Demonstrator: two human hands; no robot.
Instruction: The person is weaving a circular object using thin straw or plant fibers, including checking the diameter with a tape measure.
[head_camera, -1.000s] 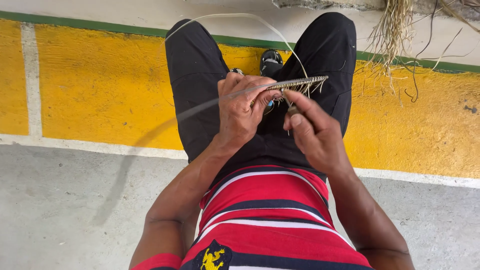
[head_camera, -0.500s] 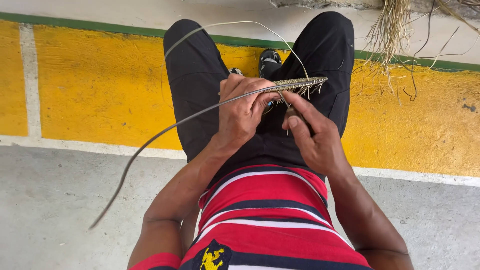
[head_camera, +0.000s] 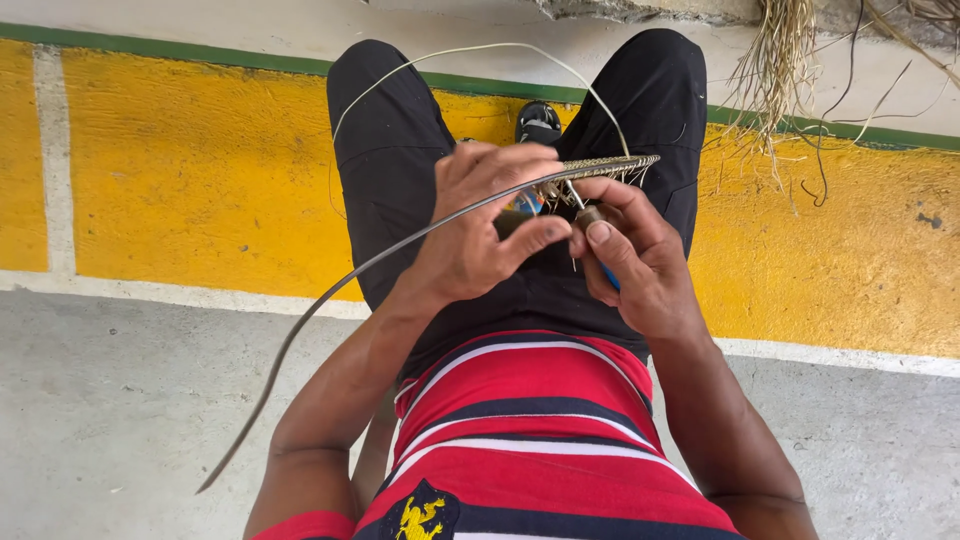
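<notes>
We've got our left hand (head_camera: 480, 225) clamped on the narrow woven straw-coloured strip (head_camera: 600, 165) above our lap, right hand (head_camera: 640, 265) pinching a small brown-handled awl (head_camera: 585, 215) under it, and long grey cane strands (head_camera: 330, 300) trailing loose, so plenty's left unwoven.

Woven straw band (head_camera: 600, 165), rough painted concrete floor (head_camera: 180, 180)

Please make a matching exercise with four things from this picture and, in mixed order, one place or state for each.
Things:
1. left hand
2. right hand
3. long grey cane strip
4. dry fibre bundle

Places or states:
A. hangs at the upper right by the wall
B. pinches a small tool with a wooden handle
C. grips the woven strip
D. trails down to the lower left

Pairs: 1-C, 2-B, 3-D, 4-A
</notes>
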